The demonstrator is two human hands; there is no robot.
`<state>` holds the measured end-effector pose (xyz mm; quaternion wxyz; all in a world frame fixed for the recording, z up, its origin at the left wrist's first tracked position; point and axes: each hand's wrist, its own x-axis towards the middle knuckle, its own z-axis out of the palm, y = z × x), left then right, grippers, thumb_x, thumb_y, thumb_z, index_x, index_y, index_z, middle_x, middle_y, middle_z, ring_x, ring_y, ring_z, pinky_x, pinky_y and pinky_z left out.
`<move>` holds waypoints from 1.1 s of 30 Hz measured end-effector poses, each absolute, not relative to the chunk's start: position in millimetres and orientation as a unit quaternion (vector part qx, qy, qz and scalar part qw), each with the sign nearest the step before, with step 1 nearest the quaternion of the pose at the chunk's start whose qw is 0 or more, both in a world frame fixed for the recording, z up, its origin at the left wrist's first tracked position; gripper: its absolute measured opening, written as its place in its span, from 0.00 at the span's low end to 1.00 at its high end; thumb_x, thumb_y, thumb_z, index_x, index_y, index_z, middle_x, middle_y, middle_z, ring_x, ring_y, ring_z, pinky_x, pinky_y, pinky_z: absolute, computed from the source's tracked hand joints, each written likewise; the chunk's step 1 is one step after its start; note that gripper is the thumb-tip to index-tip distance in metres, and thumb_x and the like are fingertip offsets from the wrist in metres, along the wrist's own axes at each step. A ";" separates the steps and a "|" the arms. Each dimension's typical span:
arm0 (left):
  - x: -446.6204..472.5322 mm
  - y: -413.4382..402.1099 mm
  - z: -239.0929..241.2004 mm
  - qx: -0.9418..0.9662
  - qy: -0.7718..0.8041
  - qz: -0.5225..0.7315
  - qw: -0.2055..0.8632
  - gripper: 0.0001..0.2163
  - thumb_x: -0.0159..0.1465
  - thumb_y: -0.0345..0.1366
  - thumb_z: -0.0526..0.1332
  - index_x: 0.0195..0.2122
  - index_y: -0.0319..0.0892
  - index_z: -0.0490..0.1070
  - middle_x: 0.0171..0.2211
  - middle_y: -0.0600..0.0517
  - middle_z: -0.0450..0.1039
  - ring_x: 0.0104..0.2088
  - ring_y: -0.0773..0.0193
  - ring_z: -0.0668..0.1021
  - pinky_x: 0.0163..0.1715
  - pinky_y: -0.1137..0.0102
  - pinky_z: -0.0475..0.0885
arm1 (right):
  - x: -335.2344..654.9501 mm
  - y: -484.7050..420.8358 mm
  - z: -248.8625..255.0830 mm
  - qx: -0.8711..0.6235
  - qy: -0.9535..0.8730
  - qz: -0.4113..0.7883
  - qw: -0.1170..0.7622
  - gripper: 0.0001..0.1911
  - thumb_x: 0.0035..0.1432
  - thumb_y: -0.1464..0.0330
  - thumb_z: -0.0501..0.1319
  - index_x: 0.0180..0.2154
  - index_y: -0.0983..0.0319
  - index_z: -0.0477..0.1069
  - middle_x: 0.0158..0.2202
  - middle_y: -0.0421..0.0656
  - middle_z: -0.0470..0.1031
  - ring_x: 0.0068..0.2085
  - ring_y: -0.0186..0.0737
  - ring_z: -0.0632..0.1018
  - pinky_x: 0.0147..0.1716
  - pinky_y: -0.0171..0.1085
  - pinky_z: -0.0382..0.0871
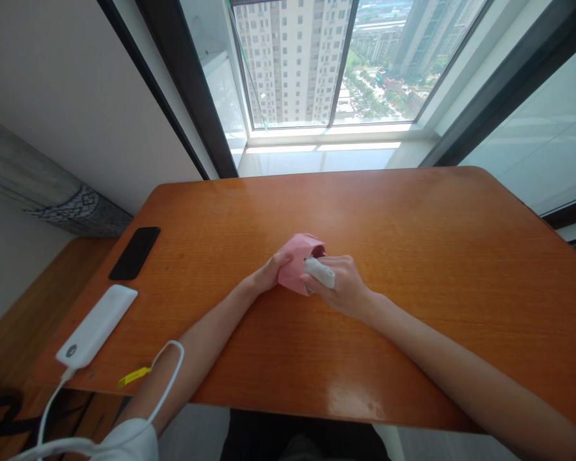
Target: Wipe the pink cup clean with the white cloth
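A pink folded paper form [295,272] with an open, hollow end is held above the table by my left hand [269,272]. My left thumb lies on its near side, with the other fingers hidden behind it. My right hand [342,282] is closed around a small white handheld tool [320,272]. One end of this tool meets the paper's right edge, by the opening. Exactly what kind of tool it is, I cannot make out. My right fingers reach to the paper's open side.
On the wooden table [413,256], a black phone [135,253] and a white power bank [97,325] lie at the left. A white cable [175,378] with a yellow tag [134,376] passes over my left forearm. Beyond the table's far edge is a window [336,64].
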<state>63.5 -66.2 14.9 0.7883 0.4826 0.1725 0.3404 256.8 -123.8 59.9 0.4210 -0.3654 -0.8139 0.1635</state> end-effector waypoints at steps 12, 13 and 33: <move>68.7 -69.7 4.6 0.753 0.163 0.501 0.394 0.44 0.58 0.54 0.75 0.71 0.49 0.58 0.62 0.42 0.66 0.58 0.47 0.75 0.62 0.53 0.72 | 242.6 -114.9 65.6 -0.483 -0.255 0.688 0.478 0.34 0.56 0.33 0.68 0.37 0.58 0.75 0.29 0.40 0.77 0.28 0.38 0.75 0.26 0.34 0.71; 69.8 -69.2 4.2 0.773 0.154 0.506 0.350 0.45 0.57 0.53 0.76 0.72 0.49 0.58 0.63 0.41 0.66 0.61 0.44 0.73 0.65 0.49 0.70 | 243.1 -113.7 64.6 -0.479 -0.236 0.701 0.472 0.34 0.56 0.34 0.69 0.38 0.59 0.75 0.29 0.40 0.78 0.29 0.38 0.75 0.26 0.34 0.71; 55.7 -65.1 19.2 0.476 0.181 0.287 0.811 0.35 0.61 0.60 0.66 0.62 0.39 0.76 0.59 0.40 0.82 0.62 0.43 0.81 0.66 0.56 0.74 | 265.3 -120.8 72.8 -0.269 -0.905 0.061 0.323 0.29 0.75 0.47 0.61 0.26 0.59 0.75 0.24 0.42 0.77 0.25 0.36 0.71 0.24 0.40 0.52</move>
